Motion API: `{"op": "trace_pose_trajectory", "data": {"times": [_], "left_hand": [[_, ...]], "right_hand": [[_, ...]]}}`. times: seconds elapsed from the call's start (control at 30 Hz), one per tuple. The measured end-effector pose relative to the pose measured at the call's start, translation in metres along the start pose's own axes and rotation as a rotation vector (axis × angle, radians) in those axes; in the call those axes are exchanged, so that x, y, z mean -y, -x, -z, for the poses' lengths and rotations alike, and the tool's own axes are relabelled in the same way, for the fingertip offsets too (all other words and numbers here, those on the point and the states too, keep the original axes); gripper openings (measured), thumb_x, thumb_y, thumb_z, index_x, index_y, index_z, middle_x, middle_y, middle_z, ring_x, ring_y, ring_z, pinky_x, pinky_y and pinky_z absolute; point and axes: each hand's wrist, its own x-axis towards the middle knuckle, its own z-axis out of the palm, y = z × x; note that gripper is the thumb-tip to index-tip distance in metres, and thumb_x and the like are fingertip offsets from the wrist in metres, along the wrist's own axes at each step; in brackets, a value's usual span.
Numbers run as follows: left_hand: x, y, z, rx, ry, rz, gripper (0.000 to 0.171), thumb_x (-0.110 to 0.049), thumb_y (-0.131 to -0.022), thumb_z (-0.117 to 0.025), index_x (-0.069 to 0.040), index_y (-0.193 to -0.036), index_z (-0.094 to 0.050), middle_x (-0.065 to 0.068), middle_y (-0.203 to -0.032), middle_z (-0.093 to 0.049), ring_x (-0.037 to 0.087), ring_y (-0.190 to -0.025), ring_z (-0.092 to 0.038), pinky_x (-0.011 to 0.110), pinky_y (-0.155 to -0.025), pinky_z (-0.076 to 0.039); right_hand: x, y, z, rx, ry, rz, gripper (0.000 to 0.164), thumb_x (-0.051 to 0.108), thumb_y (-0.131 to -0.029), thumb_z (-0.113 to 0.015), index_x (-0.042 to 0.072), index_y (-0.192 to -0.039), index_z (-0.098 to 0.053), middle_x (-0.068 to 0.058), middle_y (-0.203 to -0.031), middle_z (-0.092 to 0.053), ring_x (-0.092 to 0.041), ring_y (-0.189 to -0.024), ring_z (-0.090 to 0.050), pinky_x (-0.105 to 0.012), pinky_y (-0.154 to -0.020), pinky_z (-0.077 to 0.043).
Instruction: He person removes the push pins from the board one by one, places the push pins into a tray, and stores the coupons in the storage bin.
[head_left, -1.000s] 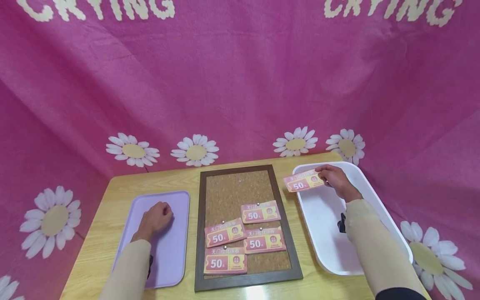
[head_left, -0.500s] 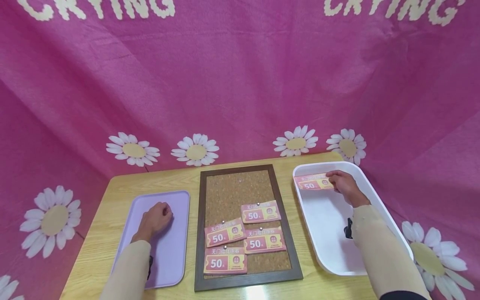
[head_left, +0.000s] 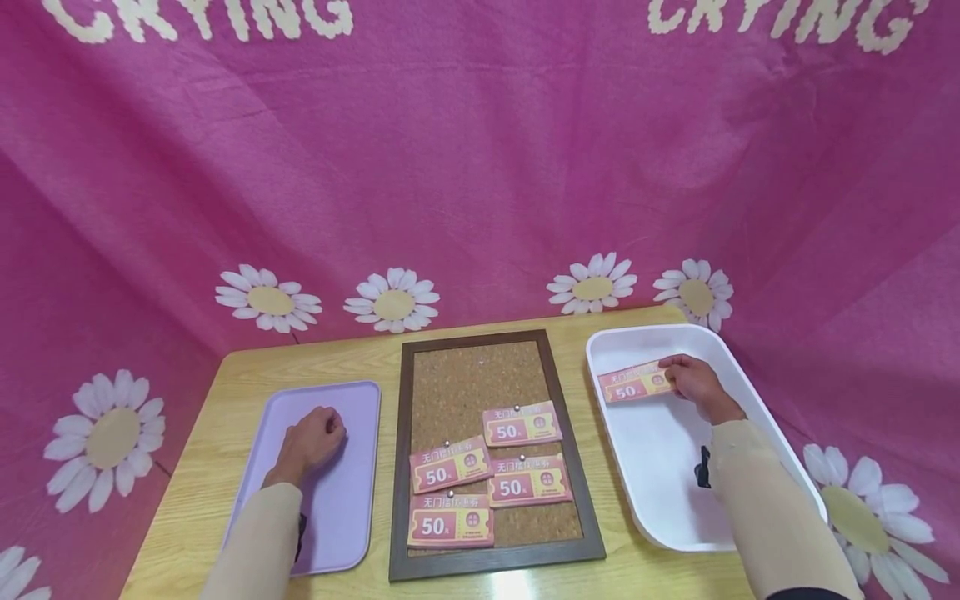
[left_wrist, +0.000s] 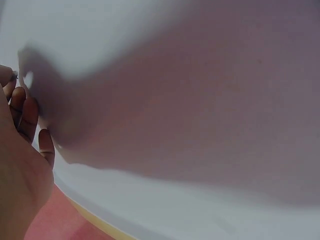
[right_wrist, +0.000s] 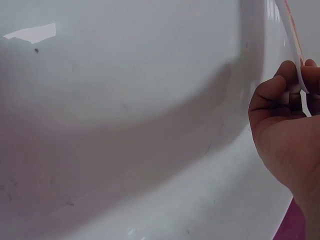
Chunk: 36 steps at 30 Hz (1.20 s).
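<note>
My right hand [head_left: 695, 385] pinches the right end of a pink and yellow coupon [head_left: 633, 382] printed "50", held over the far part of the white tub [head_left: 647, 523]. In the right wrist view the coupon [right_wrist: 295, 37] shows edge-on between thumb and fingers. Over the lilac tray [head_left: 347, 500], my left hand [head_left: 311, 442] is curled. Its thumb and fingertip pinch a small silvery pin [left_wrist: 15, 75], seen in the left wrist view. Between tray and tub lies a framed cork board [head_left: 472, 367] with several such coupons [head_left: 452, 522] pinned to its lower part.
All three stand on a light wooden table [head_left: 330, 362]. A magenta cloth [head_left: 480, 183] with daisies and lettering hangs close behind the table and at both sides. The tub has a raised rim; the tray's edge is low.
The right hand has carried the coupon right and then a little nearer, from over the tub's left rim to inside its outline. The left hand has stayed in place.
</note>
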Motion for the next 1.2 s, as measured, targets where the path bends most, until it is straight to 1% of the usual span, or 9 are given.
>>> {"op": "trace_pose_trajectory", "data": {"times": [0.33, 0.43, 0.5, 0.6, 0.67, 0.73, 0.83, 1.03, 1.2], "left_hand": [[0.001, 0.001, -0.004, -0.008, 0.006, -0.002, 0.013, -0.024, -0.087, -0.051, -0.015, -0.081, -0.057, 0.004, -0.086, -0.057, 0.023, -0.083, -0.054, 0.049, -0.082, -0.037], [0.001, 0.001, -0.005, -0.008, 0.000, -0.008, 0.012, -0.023, -0.087, -0.050, -0.014, -0.082, -0.057, 0.004, -0.087, -0.058, 0.023, -0.083, -0.054, 0.049, -0.081, -0.037], [0.001, 0.001, -0.005, -0.008, -0.006, -0.001, 0.012, -0.023, -0.087, -0.050, -0.015, -0.082, -0.057, 0.003, -0.087, -0.058, 0.023, -0.083, -0.055, 0.048, -0.082, -0.037], [0.001, 0.002, -0.004, -0.010, -0.010, 0.008, 0.011, -0.023, -0.086, -0.051, -0.015, -0.082, -0.057, 0.003, -0.088, -0.058, 0.023, -0.084, -0.054, 0.048, -0.083, -0.037], [0.001, 0.002, -0.004, -0.006, -0.010, 0.007, 0.010, -0.022, -0.086, -0.051, -0.015, -0.082, -0.057, 0.003, -0.088, -0.058, 0.023, -0.085, -0.054, 0.048, -0.083, -0.036], [0.001, 0.002, -0.003, -0.001, -0.006, 0.005, 0.010, -0.022, -0.086, -0.051, -0.015, -0.083, -0.057, 0.004, -0.089, -0.058, 0.024, -0.085, -0.054, 0.049, -0.084, -0.037], [0.000, 0.002, -0.002, 0.005, 0.001, 0.009, 0.011, -0.023, -0.086, -0.051, -0.014, -0.085, -0.058, 0.004, -0.089, -0.058, 0.024, -0.086, -0.054, 0.049, -0.085, -0.037], [0.002, 0.003, -0.002, 0.007, 0.008, 0.013, 0.011, -0.023, -0.087, -0.052, -0.014, -0.087, -0.058, 0.004, -0.090, -0.058, 0.024, -0.087, -0.054, 0.050, -0.087, -0.037], [0.001, 0.004, 0.001, 0.009, 0.013, 0.020, 0.013, -0.023, -0.088, -0.052, -0.012, -0.091, -0.057, 0.005, -0.091, -0.057, 0.024, -0.087, -0.054, 0.048, -0.087, -0.038]], "right_hand": [[-0.012, -0.001, -0.002, 0.034, 0.060, -0.012, 0.044, 0.018, -0.095, -0.046, 0.000, -0.135, -0.047, -0.022, -0.132, -0.045, -0.028, -0.107, -0.046, -0.020, -0.068, -0.042], [-0.015, -0.003, -0.001, 0.037, 0.091, -0.010, 0.044, 0.019, -0.094, -0.047, 0.000, -0.134, -0.048, -0.022, -0.132, -0.047, -0.029, -0.108, -0.047, -0.023, -0.072, -0.041], [-0.017, -0.004, -0.001, 0.038, 0.108, -0.018, 0.044, 0.020, -0.094, -0.049, 0.001, -0.134, -0.048, -0.022, -0.133, -0.047, -0.031, -0.110, -0.048, -0.027, -0.078, -0.043], [-0.019, -0.004, -0.002, 0.040, 0.124, -0.029, 0.044, 0.022, -0.094, -0.052, 0.002, -0.133, -0.049, -0.024, -0.136, -0.046, -0.033, -0.113, -0.046, -0.039, -0.090, -0.045], [-0.019, -0.003, -0.003, 0.027, 0.142, -0.033, 0.045, 0.024, -0.093, -0.055, 0.003, -0.133, -0.049, -0.023, -0.136, -0.046, -0.034, -0.114, -0.047, -0.047, -0.098, -0.043], [-0.020, -0.003, -0.004, 0.015, 0.161, -0.024, 0.046, 0.024, -0.093, -0.057, 0.002, -0.132, -0.049, -0.024, -0.135, -0.047, -0.035, -0.114, -0.046, -0.050, -0.102, -0.041], [-0.021, -0.002, -0.006, -0.009, 0.193, -0.015, 0.045, 0.024, -0.092, -0.060, 0.003, -0.131, -0.050, -0.023, -0.131, -0.049, -0.035, -0.112, -0.047, -0.052, -0.101, -0.040], [-0.022, -0.003, -0.009, -0.022, 0.229, -0.021, 0.044, 0.024, -0.089, -0.065, 0.003, -0.126, -0.053, -0.023, -0.128, -0.053, -0.035, -0.108, -0.050, -0.050, -0.097, -0.043], [-0.024, -0.005, -0.010, -0.038, 0.294, 0.033, 0.043, 0.023, -0.088, -0.066, 0.001, -0.124, -0.055, -0.025, -0.125, -0.054, -0.035, -0.105, -0.051, -0.049, -0.094, -0.042]]}}
